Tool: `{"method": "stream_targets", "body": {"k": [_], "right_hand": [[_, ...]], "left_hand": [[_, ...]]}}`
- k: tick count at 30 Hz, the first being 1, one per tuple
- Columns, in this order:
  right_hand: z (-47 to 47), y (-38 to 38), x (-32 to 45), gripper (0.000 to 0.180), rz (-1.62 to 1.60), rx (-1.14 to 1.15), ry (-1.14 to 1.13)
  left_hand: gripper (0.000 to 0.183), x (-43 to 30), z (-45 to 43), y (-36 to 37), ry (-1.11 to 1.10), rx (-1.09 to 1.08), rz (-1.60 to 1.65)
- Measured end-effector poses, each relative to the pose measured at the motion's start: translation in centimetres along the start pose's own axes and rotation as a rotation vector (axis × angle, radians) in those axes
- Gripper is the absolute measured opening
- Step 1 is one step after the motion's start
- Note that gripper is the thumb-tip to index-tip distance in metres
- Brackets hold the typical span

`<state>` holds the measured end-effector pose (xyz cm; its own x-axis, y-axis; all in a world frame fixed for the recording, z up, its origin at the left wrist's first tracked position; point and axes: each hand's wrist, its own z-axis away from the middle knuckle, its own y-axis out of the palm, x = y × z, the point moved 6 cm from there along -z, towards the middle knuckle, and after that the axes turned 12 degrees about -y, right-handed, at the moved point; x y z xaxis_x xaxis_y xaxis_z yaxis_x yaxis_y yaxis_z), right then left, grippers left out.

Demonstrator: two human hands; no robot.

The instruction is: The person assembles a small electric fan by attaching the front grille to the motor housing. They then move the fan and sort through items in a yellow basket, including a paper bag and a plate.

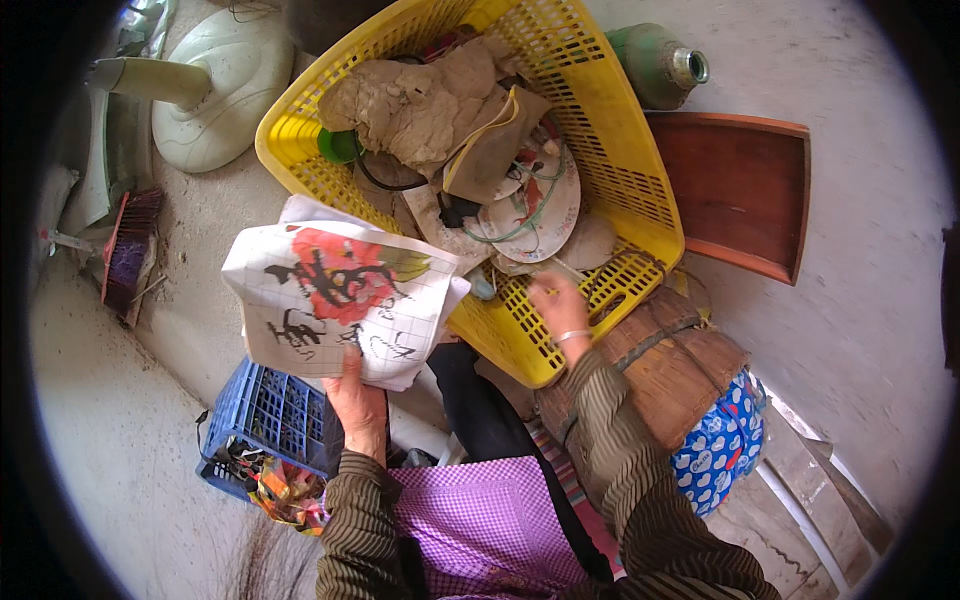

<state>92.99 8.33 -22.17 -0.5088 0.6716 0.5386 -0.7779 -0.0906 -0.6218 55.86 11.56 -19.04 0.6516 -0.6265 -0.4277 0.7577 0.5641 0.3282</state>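
My left hand [358, 405] grips a stack of folded paper or cloth sheets [315, 341] by its near edge, thumb on top. The upper sheet bears a red flower, grid lines and black brush characters. My right hand [561, 304], blurred and wearing a bracelet, is over the near wall of a yellow plastic basket [652, 176]. Its fingers look curled, but whether they hold anything is unclear. Inside the basket lie a crumpled dusty brown cloth [420, 105], a floral-patterned oval plate [551, 217], a green cord [536, 217] and a green cup [337, 145].
Right of the basket are a green bottle [649, 67] and a reddish wooden tray [735, 187]. A bark-like brown bundle [675, 352] and a blue heart-patterned bag [716, 450] lie nearer. Leftward are a fan base [232, 90], a broom head [131, 251] and a blue crate [262, 420].
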Motion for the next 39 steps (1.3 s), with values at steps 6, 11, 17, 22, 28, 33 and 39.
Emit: {"method": "stream_targets", "body": {"k": [6, 11, 17, 22, 28, 33, 39], "right_hand": [[-4.3, 0.8, -5.0, 0.069, 0.751, 0.182, 0.175], [-0.5, 4.4, -5.7, 0.046, 0.740, 0.420, 0.254], [4.9, 2.0, -4.2, 0.033, 0.177, 0.258, 0.133], [8.6, -2.3, -2.6, 0.029, 0.107, 0.172, 0.153], [10.6, -4.7, 3.3, 0.028, 0.456, 0.023, -0.178], [11.6, -4.8, 5.7, 0.032, 0.616, 0.076, -0.359], [12.2, -4.5, 7.5, 0.027, 0.730, 0.048, -0.565]], "left_hand": [[0.047, -1.0, 0.1, -1.2, -0.003, -0.048, -0.020], [0.050, -0.8, 0.0, -0.4, -0.036, -0.029, -0.016], [0.051, -0.8, -0.1, -1.0, -0.013, -0.080, -0.006], [0.050, -0.5, -0.2, -0.6, -0.023, -0.100, 0.044], [0.049, -0.3, -0.2, -0.4, -0.046, -0.095, 0.061], [0.048, -0.5, -0.3, -0.5, -0.041, -0.062, 0.046], [0.048, -0.7, -0.2, -0.2, -0.025, -0.038, 0.056]]}}
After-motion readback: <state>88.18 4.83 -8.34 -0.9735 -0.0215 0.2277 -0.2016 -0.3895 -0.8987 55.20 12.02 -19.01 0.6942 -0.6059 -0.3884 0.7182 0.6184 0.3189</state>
